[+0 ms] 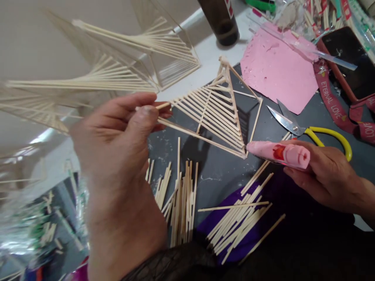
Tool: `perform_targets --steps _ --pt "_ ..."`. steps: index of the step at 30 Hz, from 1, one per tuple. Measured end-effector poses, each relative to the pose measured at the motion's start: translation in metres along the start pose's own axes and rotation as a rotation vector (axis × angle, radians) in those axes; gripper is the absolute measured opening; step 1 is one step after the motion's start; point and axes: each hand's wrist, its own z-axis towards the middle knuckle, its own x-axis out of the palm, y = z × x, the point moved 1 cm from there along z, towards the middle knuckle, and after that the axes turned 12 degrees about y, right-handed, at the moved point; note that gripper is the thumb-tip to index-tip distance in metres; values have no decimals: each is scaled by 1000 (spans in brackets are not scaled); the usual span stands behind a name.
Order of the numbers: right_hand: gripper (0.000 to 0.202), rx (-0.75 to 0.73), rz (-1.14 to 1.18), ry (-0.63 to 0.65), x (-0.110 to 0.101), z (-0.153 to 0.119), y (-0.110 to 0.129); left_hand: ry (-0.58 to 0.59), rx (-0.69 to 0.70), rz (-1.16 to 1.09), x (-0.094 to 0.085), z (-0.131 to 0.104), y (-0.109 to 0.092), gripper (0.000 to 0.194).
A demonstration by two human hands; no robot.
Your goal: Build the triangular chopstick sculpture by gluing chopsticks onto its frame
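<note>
My left hand (123, 156) pinches a thin wooden stick (163, 105) at the left corner of a triangular frame of wooden sticks (211, 109). A row of parallel sticks fans across this frame up to its peak. My right hand (325, 175) is wrapped round a pink glue gun (278, 153), whose tip is at the frame's lower right corner; whether it touches I cannot tell. Loose sticks (184, 199) lie below the frame. More sticks (243, 222) rest on purple cloth (234, 203) near my right hand.
Scissors with yellow handles (328, 136) lie above my right hand. Behind them are pink foam sheet (275, 66), a phone (351, 58) and a red lanyard (331, 97). A dark bottle (221, 21) stands at the back. Similar stick frames (140, 43) stand at upper left.
</note>
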Motion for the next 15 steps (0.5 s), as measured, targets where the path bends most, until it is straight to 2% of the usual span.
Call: perform_targets --steps 6,11,15 --pt "38 -9 -11 3 0 0 -1 -28 50 -86 -1 -8 10 28" --pt "38 -14 -6 -13 2 -1 0 -160 85 -152 -5 -20 18 32" --pt "41 -49 13 -33 4 -2 -1 -178 3 -194 -4 -33 17 27"
